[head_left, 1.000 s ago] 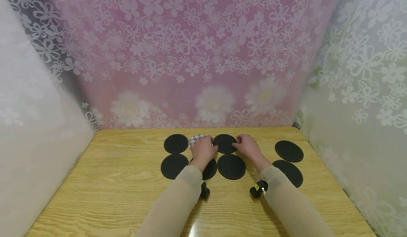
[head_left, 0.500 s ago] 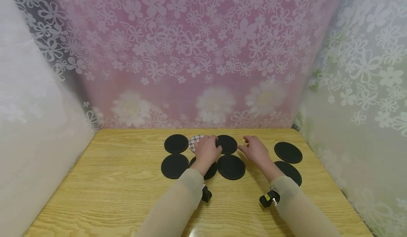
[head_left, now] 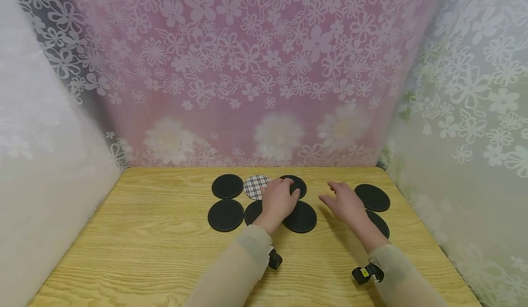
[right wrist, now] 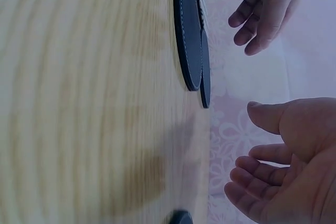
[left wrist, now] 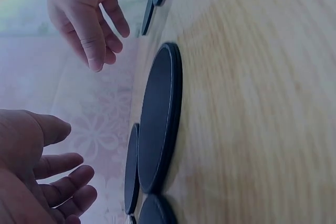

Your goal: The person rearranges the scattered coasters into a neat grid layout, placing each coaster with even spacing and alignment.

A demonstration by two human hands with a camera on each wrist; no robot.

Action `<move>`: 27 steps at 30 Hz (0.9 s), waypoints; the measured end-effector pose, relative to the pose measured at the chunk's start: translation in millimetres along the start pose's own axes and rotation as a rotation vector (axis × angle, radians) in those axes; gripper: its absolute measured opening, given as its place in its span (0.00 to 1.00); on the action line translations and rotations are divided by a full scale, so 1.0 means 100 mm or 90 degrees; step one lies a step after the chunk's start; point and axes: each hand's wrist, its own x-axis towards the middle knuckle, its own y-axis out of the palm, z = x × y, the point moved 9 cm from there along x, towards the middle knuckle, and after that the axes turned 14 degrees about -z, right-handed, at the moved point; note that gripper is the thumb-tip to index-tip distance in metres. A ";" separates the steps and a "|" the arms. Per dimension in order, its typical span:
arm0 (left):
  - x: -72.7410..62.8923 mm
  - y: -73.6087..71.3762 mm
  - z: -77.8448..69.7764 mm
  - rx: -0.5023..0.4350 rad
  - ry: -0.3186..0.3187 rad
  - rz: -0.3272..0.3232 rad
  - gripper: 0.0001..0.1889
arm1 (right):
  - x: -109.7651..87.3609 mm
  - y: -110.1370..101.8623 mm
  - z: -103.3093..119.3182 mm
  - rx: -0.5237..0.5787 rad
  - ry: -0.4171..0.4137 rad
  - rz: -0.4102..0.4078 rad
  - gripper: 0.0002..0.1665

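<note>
My left hand (head_left: 281, 201) hovers over the middle coasters with relaxed fingers, holding nothing. Beneath and beside it lie the back black coaster (head_left: 302, 187), the front black coaster (head_left: 304, 217) and a white-and-dark plaid coaster (head_left: 253, 187), the last partly covered by the hand. Another black coaster (head_left: 250, 211) is half hidden behind the left wrist. My right hand (head_left: 345, 201) is raised above the table, thumb and fingers apart and nothing between them. In the left wrist view, a stitched black coaster (left wrist: 157, 119) lies flat below both hands.
Two black coasters, a back one (head_left: 227, 186) and a front one (head_left: 225, 215), form the left end of the group. Apart at the right lie two more, one (head_left: 373, 197) behind another (head_left: 380, 224) that the right forearm partly covers. Floral curtains surround the wooden table (head_left: 136, 233).
Both hands have moved right and nearer the person, the right hand leaving the edge of the back black coaster. More of the plaid coaster shows now. The coasters look unmoved.
</note>
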 end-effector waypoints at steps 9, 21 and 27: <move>-0.10 0.09 -0.20 0.031 0.018 0.022 0.22 | -0.17 -0.15 -0.19 -0.007 0.028 -0.007 0.44; -0.22 0.13 -0.43 0.008 0.045 0.038 0.25 | -0.42 -0.37 -0.45 -0.004 0.020 -0.021 0.47; -0.27 0.14 -0.54 0.016 0.056 0.037 0.25 | -0.52 -0.44 -0.56 -0.001 0.037 -0.010 0.48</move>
